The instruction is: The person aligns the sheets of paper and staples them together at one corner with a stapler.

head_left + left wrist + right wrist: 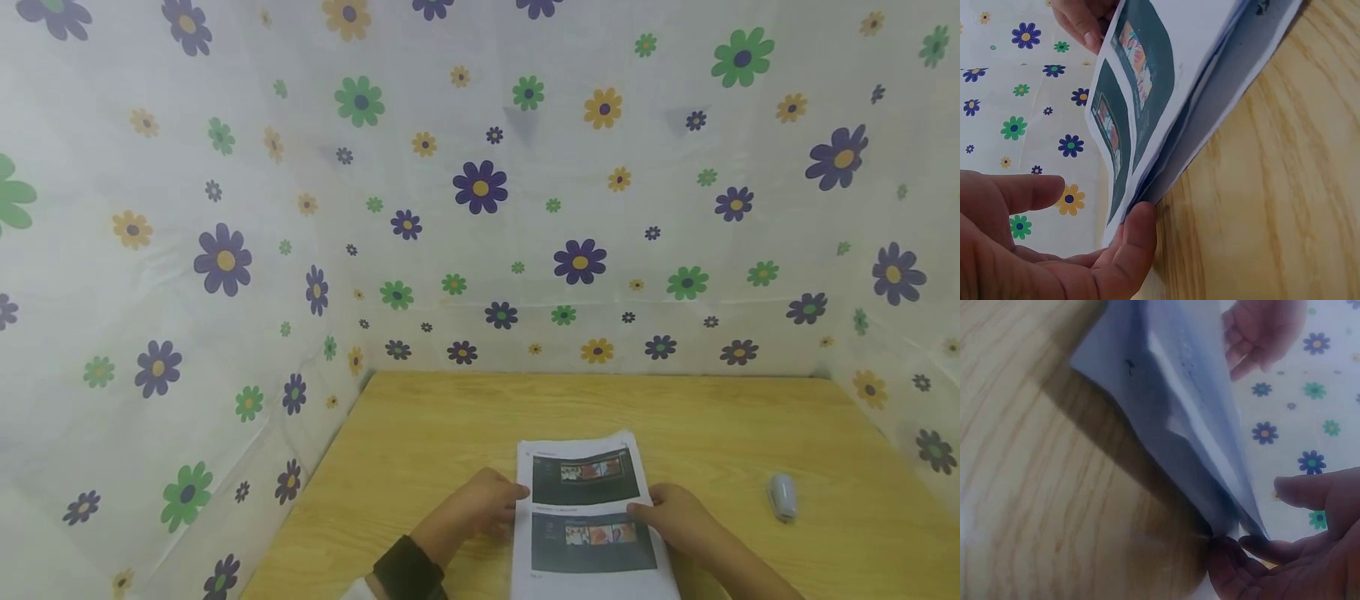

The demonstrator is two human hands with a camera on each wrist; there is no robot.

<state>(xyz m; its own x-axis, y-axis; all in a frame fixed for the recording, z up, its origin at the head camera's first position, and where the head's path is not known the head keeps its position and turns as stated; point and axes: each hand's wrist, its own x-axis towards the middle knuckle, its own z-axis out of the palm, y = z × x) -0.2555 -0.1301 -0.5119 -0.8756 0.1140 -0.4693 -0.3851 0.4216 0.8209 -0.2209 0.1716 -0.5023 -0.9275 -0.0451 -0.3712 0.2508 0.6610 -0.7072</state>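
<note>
A small stack of printed paper sheets point(592, 583) is held between both hands, its top page showing two dark panels with small colour pictures. In the left wrist view the sheets point(1200, 47) fan apart at one edge, tilted over the table. My left hand point(483, 504), with a black band at its wrist, holds the left edge in its bent fingers; its thumb stands off the paper. On the right edge, my right hand point(686, 521) grips the sheets with its fingers. From below, the right wrist view shows the sheets' pale undersides point(1166, 419) parted by a gap.
A small light-blue stapler-like object point(783, 497) lies on the wooden table point(450, 417), right of the right hand. White flower-printed sheeting point(480, 250) hangs behind the table and along both sides.
</note>
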